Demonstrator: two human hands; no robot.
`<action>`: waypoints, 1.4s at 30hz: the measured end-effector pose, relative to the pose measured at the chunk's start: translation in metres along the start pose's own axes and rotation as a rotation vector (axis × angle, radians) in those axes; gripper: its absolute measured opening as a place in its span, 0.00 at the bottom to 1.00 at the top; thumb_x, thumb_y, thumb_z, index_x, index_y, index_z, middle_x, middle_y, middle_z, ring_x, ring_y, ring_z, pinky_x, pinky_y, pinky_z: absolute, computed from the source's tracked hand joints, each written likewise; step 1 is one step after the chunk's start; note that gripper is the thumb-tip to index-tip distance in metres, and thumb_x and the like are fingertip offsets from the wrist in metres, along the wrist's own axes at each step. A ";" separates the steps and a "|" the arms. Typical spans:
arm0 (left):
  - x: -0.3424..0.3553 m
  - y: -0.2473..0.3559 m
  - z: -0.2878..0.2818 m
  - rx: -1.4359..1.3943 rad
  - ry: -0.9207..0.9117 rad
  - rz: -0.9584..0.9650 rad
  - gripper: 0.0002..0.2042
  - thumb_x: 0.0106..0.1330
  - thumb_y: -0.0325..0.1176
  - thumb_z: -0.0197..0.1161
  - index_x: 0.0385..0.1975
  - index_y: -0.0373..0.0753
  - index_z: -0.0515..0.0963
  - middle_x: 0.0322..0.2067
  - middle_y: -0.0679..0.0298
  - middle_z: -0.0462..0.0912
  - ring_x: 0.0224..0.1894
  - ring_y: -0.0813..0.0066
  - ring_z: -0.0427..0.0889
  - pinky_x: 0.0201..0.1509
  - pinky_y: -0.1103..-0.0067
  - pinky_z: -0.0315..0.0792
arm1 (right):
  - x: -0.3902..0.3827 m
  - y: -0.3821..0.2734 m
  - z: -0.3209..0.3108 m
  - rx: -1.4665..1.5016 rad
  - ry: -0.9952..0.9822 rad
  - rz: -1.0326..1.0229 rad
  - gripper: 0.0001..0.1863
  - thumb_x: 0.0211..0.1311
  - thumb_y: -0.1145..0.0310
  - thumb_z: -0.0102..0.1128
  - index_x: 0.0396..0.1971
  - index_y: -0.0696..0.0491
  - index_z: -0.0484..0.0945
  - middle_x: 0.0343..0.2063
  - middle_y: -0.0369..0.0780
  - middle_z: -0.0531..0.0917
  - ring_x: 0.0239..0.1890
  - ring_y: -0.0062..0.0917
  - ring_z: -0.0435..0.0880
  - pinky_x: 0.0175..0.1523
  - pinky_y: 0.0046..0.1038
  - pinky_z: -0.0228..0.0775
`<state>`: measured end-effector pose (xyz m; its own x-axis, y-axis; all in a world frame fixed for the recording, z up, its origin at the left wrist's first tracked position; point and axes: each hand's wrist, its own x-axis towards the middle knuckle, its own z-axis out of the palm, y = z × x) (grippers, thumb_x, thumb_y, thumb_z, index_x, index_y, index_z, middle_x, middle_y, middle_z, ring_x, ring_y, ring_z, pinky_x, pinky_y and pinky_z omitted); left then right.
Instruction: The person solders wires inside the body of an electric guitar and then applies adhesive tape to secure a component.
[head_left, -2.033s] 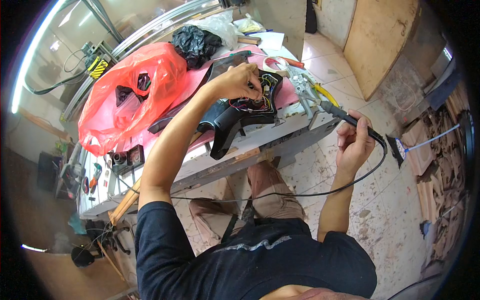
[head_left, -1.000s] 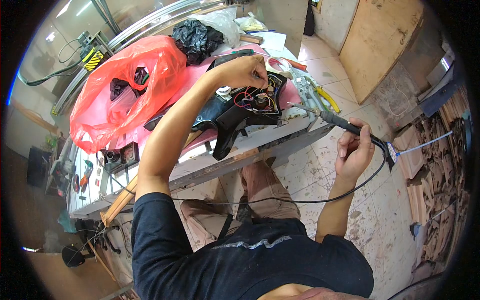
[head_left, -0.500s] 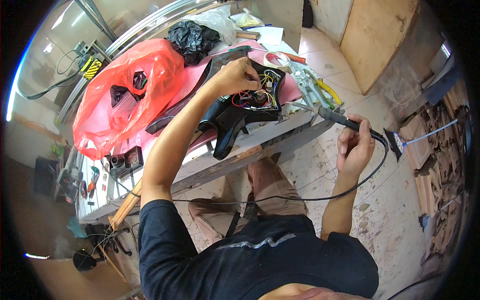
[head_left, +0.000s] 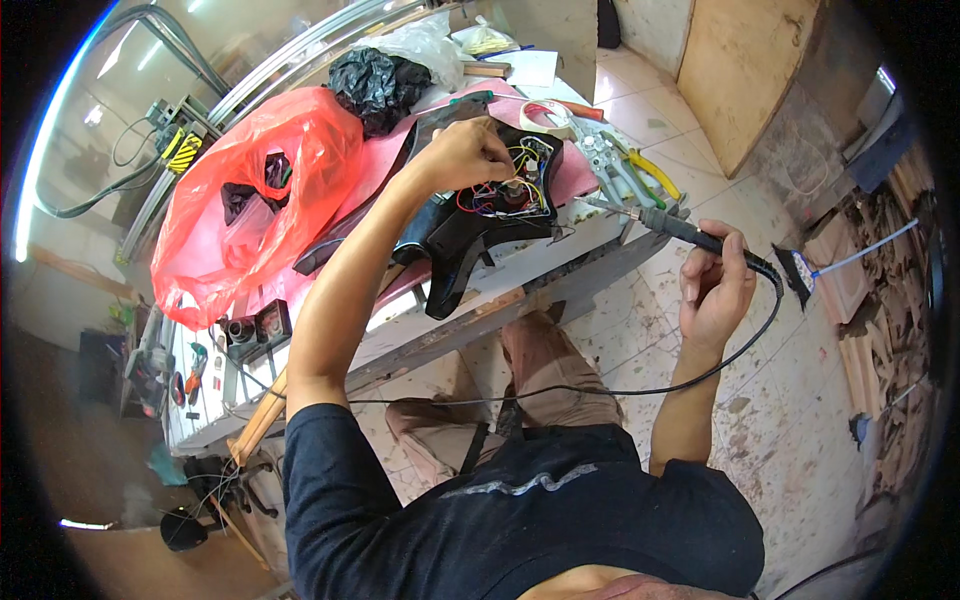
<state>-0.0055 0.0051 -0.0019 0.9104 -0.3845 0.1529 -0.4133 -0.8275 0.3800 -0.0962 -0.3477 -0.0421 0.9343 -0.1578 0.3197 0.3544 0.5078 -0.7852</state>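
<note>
A black guitar body [head_left: 470, 235] lies face down on a pink cloth on the workbench, its open cavity showing red, yellow and blue wires [head_left: 510, 190]. My left hand [head_left: 465, 150] reaches over the cavity and pinches at the wires there. Off the bench's right edge my right hand [head_left: 715, 290] grips a black soldering iron [head_left: 680, 228]. The iron's metal tip points left toward the bench, and its black cord loops down across my lap.
A red plastic bag [head_left: 250, 210] and a black bag [head_left: 375, 85] lie at the bench's back. A tape roll [head_left: 545, 115], pliers with yellow handles [head_left: 650, 175] and metal tools sit at its right end. The tiled floor on the right holds wood scraps [head_left: 880, 270] and a broom [head_left: 800, 275].
My right hand with the soldering iron has shifted slightly but stays off the bench's right edge. My left hand has stayed at the wires in the guitar cavity.
</note>
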 end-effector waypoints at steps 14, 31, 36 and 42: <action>0.007 0.003 0.001 -0.092 -0.097 -0.123 0.09 0.61 0.40 0.73 0.34 0.42 0.91 0.31 0.60 0.82 0.39 0.68 0.79 0.45 0.72 0.72 | -0.002 0.004 0.001 0.000 -0.045 -0.010 0.19 0.80 0.57 0.53 0.43 0.59 0.83 0.17 0.37 0.82 0.10 0.11 0.66 0.15 0.14 0.53; 0.014 0.010 0.003 -0.405 -0.135 -0.218 0.12 0.62 0.40 0.74 0.30 0.36 0.91 0.27 0.65 0.87 0.31 0.80 0.79 0.38 0.77 0.71 | -0.006 0.010 0.004 -0.025 -0.066 0.073 0.18 0.80 0.57 0.53 0.42 0.58 0.84 0.16 0.36 0.81 0.11 0.11 0.67 0.16 0.14 0.53; 0.015 0.005 0.005 -0.334 -0.119 -0.158 0.15 0.56 0.44 0.73 0.30 0.37 0.91 0.24 0.58 0.88 0.27 0.74 0.80 0.36 0.73 0.74 | -0.004 0.011 0.004 -0.028 -0.056 0.080 0.19 0.80 0.56 0.53 0.42 0.57 0.84 0.16 0.36 0.82 0.11 0.11 0.67 0.16 0.13 0.53; 0.020 0.006 -0.001 -0.192 -0.122 -0.178 0.15 0.52 0.44 0.73 0.30 0.37 0.91 0.23 0.57 0.87 0.26 0.70 0.82 0.35 0.71 0.75 | -0.005 0.011 0.004 -0.023 -0.058 0.086 0.19 0.80 0.56 0.53 0.42 0.57 0.84 0.16 0.36 0.82 0.11 0.11 0.67 0.17 0.13 0.54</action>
<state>0.0101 -0.0071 0.0048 0.9545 -0.2958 -0.0384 -0.2250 -0.7984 0.5585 -0.0971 -0.3380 -0.0503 0.9577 -0.0653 0.2802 0.2746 0.4980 -0.8225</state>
